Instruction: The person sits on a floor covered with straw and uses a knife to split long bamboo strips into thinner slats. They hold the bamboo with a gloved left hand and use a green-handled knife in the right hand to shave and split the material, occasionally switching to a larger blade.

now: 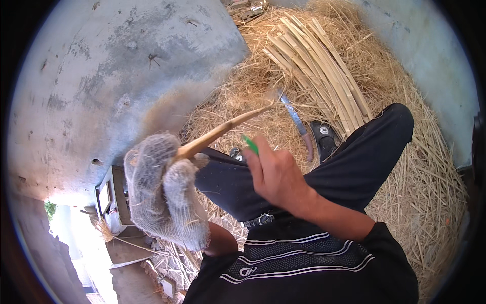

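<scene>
My left hand [164,190], in a grey-white knitted glove, is closed around the thick end of a tan strip of wood or bamboo [217,130]. The strip slants up to the right and narrows to a thin tip. My bare right hand [277,175] is closed on a small green object [250,144], just below the strip and apart from it. Only its green end shows past my thumb and fingers, so its kind is hidden. Beyond the strip's tip, a long knife [292,112] with a brown handle lies on the straw.
A bundle of long split strips [324,71] lies on loose straw [415,202] at the far right. My crossed legs [362,157] and a black shoe [324,136] lie close to the knife. A stained plaster wall [116,66] rises on the left; another wall [435,66] stands on the right.
</scene>
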The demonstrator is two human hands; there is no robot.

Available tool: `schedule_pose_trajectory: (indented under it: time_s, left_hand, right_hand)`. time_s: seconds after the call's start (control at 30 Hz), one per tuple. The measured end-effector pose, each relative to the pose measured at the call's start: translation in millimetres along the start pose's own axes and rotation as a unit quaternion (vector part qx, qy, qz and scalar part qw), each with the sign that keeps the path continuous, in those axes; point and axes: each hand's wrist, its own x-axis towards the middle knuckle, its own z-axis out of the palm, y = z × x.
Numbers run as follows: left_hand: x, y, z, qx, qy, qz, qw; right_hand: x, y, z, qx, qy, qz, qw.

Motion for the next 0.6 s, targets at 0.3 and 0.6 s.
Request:
schedule_pose_trajectory:
  time_s: [0.3, 0.6]
  left_hand:
    - [3.1, -21.2, -17.8, -0.055, -0.101, 0.052, 0.992]
    - [7.1, -30.8, -23.0, -0.033, -0.102, 0.076, 0.991]
  right_hand:
    - [0.1, -22.6, -22.1, 0.139, 0.013, -0.064, 0.988]
    - [8.9, -19.4, -22.6, -0.023, -0.025, -0.018, 0.999]
